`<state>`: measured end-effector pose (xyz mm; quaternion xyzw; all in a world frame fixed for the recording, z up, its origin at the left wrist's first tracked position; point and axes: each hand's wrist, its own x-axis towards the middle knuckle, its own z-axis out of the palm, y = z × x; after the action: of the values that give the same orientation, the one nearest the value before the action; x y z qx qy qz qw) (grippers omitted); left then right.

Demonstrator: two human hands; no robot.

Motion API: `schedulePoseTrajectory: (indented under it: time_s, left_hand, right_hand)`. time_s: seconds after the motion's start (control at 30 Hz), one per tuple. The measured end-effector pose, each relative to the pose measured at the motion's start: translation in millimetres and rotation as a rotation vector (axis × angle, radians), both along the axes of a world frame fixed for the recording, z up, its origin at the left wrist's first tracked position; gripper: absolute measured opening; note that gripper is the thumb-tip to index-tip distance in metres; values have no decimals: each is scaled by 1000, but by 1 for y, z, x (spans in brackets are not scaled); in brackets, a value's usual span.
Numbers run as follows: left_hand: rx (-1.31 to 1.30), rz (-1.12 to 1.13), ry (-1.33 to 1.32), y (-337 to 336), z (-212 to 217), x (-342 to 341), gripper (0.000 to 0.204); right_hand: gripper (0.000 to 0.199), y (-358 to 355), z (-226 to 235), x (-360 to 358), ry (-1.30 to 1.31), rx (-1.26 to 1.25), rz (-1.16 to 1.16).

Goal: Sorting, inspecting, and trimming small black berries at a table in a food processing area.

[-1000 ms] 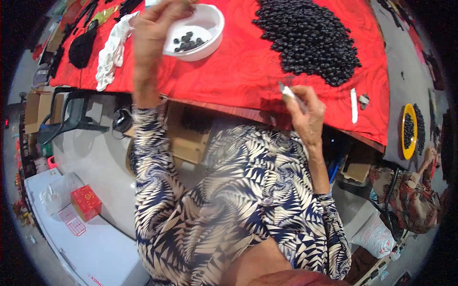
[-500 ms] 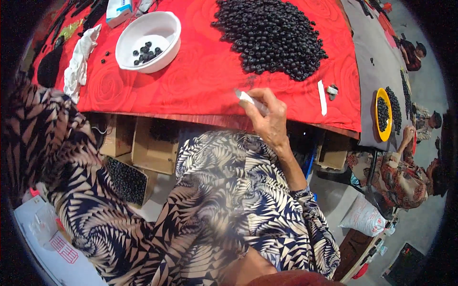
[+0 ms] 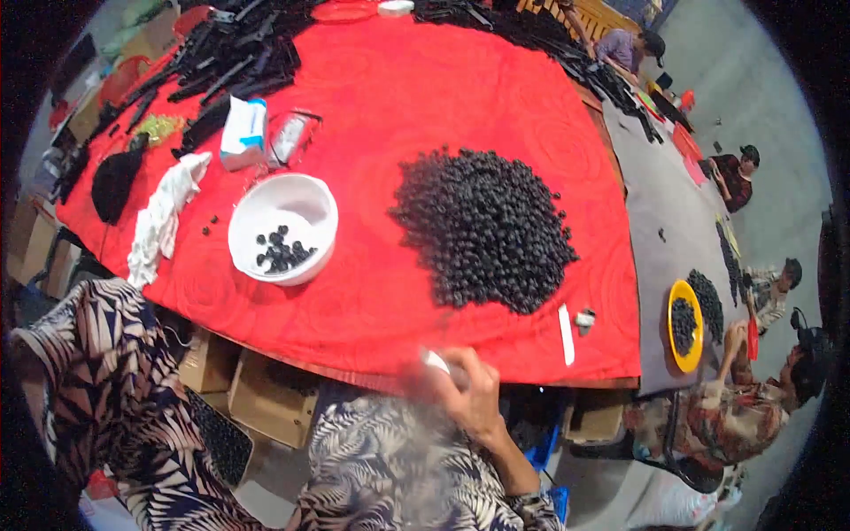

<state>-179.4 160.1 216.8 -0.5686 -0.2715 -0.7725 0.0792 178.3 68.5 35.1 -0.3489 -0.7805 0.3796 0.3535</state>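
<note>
My right hand [image 3: 472,389] is at the near edge of the red-covered table, fingers closed round a small white-wrapped tool [image 3: 435,361]. Its tip is blurred, and its kind I cannot make out. Beyond that hand lies a wide heap of small black round pieces [image 3: 496,234], apart from my fingers. To the left stands a white bowl [image 3: 329,226] with several of the same black pieces [image 3: 285,252] at its bottom. My left sleeve [image 3: 106,354] reaches along the left side, but the left hand itself does not show.
A white cloth [image 3: 168,217], a blue-and-white box [image 3: 243,133] and long black strips [image 3: 239,57] lie at left and far left. A white strip [image 3: 567,334] is right of the heap. Co-workers sit at the grey table [image 3: 657,310], near a yellow tray [image 3: 698,354]. Cardboard boxes [image 3: 274,398] stand below.
The view has tilted up, showing more of the table's far side. My right hand still grips the white-wrapped tool and sits lower in the picture, by the table edge.
</note>
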Motion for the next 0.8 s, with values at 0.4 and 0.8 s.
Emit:
schedulePoseTrajectory:
  time_s: [0.4,0.8]
  left_hand:
    - [148,19,52,13,44,-2,24]
    - [163,21,-63,19,2,22,24]
  right_hand:
    - [20,19,1,2,-12,-64,-36]
    - [19,17,3,-2,-32,-90,-9]
